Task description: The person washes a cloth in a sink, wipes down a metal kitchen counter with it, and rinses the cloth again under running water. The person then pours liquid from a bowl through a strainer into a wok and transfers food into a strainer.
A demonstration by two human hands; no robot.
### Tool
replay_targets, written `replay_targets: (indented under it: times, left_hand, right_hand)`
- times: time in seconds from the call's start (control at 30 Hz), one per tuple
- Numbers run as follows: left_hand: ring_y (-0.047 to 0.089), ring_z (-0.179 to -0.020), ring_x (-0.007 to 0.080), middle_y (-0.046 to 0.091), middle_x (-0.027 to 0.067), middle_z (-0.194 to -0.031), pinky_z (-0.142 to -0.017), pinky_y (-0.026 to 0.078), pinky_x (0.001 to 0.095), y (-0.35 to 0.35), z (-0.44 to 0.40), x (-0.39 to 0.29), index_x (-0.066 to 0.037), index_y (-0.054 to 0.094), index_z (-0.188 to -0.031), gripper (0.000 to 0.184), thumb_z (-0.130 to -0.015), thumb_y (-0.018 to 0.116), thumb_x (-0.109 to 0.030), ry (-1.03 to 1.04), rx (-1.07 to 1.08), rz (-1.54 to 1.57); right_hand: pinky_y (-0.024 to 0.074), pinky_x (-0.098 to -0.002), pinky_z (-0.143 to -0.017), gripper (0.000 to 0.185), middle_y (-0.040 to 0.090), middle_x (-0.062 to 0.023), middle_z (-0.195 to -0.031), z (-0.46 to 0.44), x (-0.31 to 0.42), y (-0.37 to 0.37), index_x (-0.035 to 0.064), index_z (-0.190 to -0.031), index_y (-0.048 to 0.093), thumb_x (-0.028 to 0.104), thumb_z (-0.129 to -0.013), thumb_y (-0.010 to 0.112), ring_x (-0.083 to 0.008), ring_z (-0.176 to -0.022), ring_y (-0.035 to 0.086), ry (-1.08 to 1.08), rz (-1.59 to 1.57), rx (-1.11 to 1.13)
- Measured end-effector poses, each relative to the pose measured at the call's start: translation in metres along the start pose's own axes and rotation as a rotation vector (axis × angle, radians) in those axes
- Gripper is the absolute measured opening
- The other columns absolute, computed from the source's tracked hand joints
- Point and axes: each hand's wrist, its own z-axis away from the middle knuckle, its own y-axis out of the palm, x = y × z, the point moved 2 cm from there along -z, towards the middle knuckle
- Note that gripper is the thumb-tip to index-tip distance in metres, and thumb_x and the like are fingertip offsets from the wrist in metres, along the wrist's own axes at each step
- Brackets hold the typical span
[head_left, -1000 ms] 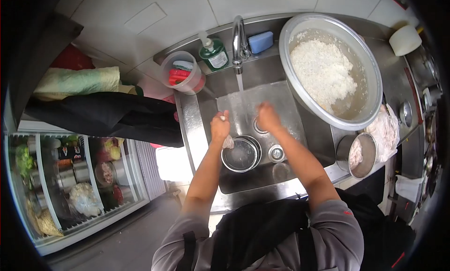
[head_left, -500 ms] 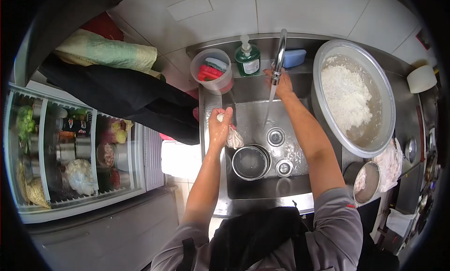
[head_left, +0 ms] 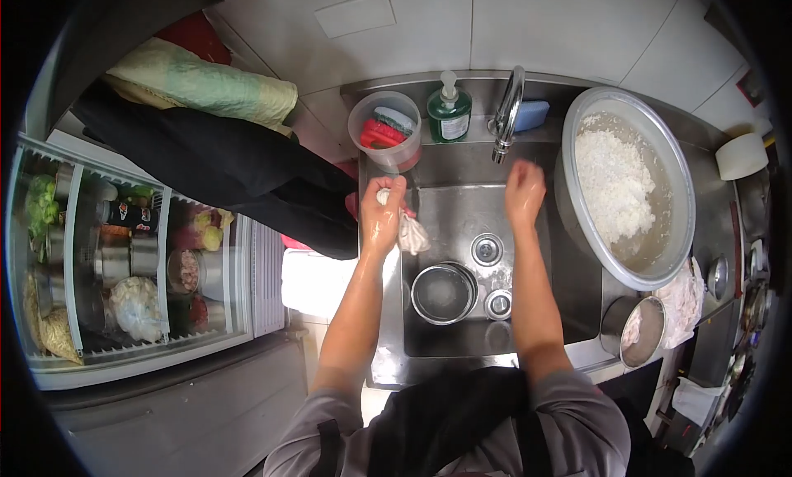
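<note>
My left hand [head_left: 382, 217] is closed round a wet, bunched white cloth [head_left: 413, 235], whose loose end hangs over the left side of the sink [head_left: 445, 209]. My right hand [head_left: 525, 192] is above the sink, just below and right of the tap [head_left: 510, 118]. Its fingers are curled in and slightly blurred, with nothing visible in them. No water runs from the spout. Below my hands, a round metal pot [head_left: 444, 293] with water in it stands on the sink floor, beside two drain strainers [head_left: 487, 249].
Behind the sink are a clear tub [head_left: 412, 157] of sponges, a green soap bottle [head_left: 450, 118] and a blue sponge [head_left: 532, 114]. At right stands a large basin [head_left: 571, 188] of white grains in water, with a smaller pot [head_left: 615, 324] nearer. A glass-topped fridge [head_left: 140, 370] is at left.
The water stream from the tap has stopped. My right hand has come away from the tap toward me and its fingers have curled. My left hand still holds the cloth.
</note>
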Motion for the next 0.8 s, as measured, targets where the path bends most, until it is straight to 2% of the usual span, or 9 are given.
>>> replay_targets:
  times: [0.1,0.17,0.27,0.3,0.4,0.43,0.53,0.73,0.8]
  left_hand:
    - [0.064,-0.080,0.0246,0.060,0.0084,-0.083,-0.079,0.056,0.0423,-0.003,-0.008,0.046,-0.005,0.057,-0.094,0.034,-0.100,0.060,-0.038,-0.326,0.005,0.658]
    - [0.060,-0.104,0.0313,0.061,0.0161,-0.100,-0.104,0.047,0.0460,0.004,-0.008,0.063,-0.006,0.057,-0.100,0.035,-0.104,0.050,-0.040,-0.426,0.037,1.015]
    - [0.057,-0.118,0.0357,0.062,0.0195,-0.120,-0.110,0.042,0.0477,0.029,0.011,0.030,-0.006,0.060,-0.107,0.039,-0.104,0.048,-0.043,-0.360,0.171,1.112]
    - [0.049,-0.132,0.0379,0.054,0.0189,-0.141,-0.113,0.037,0.0540,0.024,0.010,0.038,-0.010,0.058,-0.124,0.045,-0.104,0.044,-0.047,-0.281,0.323,1.083]
    - [0.043,-0.139,0.0357,0.047,0.0148,-0.149,-0.113,0.033,0.0598,0.028,0.032,-0.008,-0.016,0.050,-0.137,0.047,-0.104,0.042,-0.048,-0.330,0.542,1.280]
    - [0.038,-0.142,0.0351,0.042,0.0124,-0.154,-0.113,0.031,0.0639,0.028,0.027,0.002,-0.021,0.043,-0.144,0.050,-0.103,0.042,-0.050,-0.304,0.578,1.249]
    - [0.039,-0.141,0.0374,0.043,0.0124,-0.153,-0.113,0.031,0.0630,0.035,0.009,0.030,-0.019,0.045,-0.142,0.054,-0.102,0.041,-0.055,-0.338,0.401,1.104]
    - [0.037,-0.141,0.0423,0.042,0.0172,-0.152,-0.114,0.028,0.0640,0.066,-0.021,0.012,-0.015,0.046,-0.140,0.060,-0.102,0.030,-0.059,-0.415,0.400,1.371]
    - [0.037,-0.141,0.0427,0.041,0.0178,-0.153,-0.114,0.028,0.0645,0.077,-0.028,0.001,-0.014,0.045,-0.142,0.063,-0.102,0.027,-0.060,-0.430,0.372,1.365]
  right_hand:
    - [0.0542,-0.0401,-0.076,0.038,0.070,-0.0179,-0.101,0.044,0.072,-0.038,0.0039,-0.124,0.065,0.026,-0.093,0.070,-0.0253,-0.091,0.066,0.082,-0.219,0.615]
    - [0.0545,-0.0372,-0.076,0.044,0.070,-0.0169,-0.108,0.063,0.093,-0.033,0.0032,-0.130,0.059,0.028,-0.095,0.068,-0.0193,-0.092,0.066,0.224,-0.477,0.657]
    - [0.0543,-0.0340,-0.079,0.049,0.070,-0.0149,-0.111,0.063,0.109,-0.011,0.0031,-0.136,0.054,0.030,-0.097,0.065,-0.0169,-0.096,0.065,0.424,-0.800,0.725]
    - [0.0539,-0.0328,-0.081,0.043,0.071,-0.0152,-0.109,0.053,0.101,0.000,0.0020,-0.131,0.059,0.028,-0.097,0.065,-0.0162,-0.099,0.064,0.335,-0.731,0.668]
    - [0.0536,-0.0367,-0.086,0.037,0.071,-0.0202,-0.108,0.025,0.112,0.010,0.0012,-0.123,0.064,0.027,-0.097,0.064,-0.0221,-0.103,0.067,0.281,-0.514,0.675]
    - [0.0530,-0.0431,-0.087,0.032,0.069,-0.0268,-0.107,0.015,0.148,-0.013,-0.0003,-0.116,0.068,0.023,-0.095,0.062,-0.0345,-0.104,0.068,0.045,-0.193,0.702]
    - [0.0521,-0.0464,-0.089,0.030,0.067,-0.0290,-0.109,-0.016,0.167,-0.011,-0.0010,-0.112,0.069,0.020,-0.093,0.060,-0.0432,-0.103,0.065,-0.727,0.268,0.500]
    - [0.0513,-0.0482,-0.086,0.034,0.070,-0.0240,-0.100,-0.173,0.204,0.027,0.0001,-0.095,0.074,0.030,-0.093,0.057,-0.0420,-0.096,0.066,-0.270,0.061,0.264]
    - [0.0517,-0.0433,-0.081,0.042,0.071,-0.0210,-0.091,-0.194,0.168,0.066,0.0016,-0.098,0.074,0.039,-0.094,0.055,-0.0352,-0.086,0.067,-0.103,0.089,0.469]
